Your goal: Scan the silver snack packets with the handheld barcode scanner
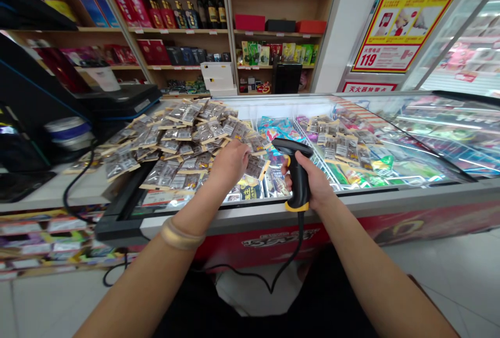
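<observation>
My right hand (315, 179) is wrapped round the grip of a black and yellow barcode scanner (300, 182), whose head points left over the freezer. A cable runs down from its handle. My left hand (231, 161) is closed, its fingertips at a small clear snack packet (255, 166) with a tan edge, which lies just in front of the scanner head. To the left, a large heap of similar packets (167, 140) is spread over the freezer's glass top and the counter. A smaller group of such packets (346, 142) lies on the glass to the right.
Beneath the glass of the chest freezer (359, 197) are colourful packages in wire baskets. A black checkout device (35, 83) stands on the counter at left. Shelves (179, 30) with bottles and boxes line the back. The scanner's black cable (269, 283) loops low before the freezer.
</observation>
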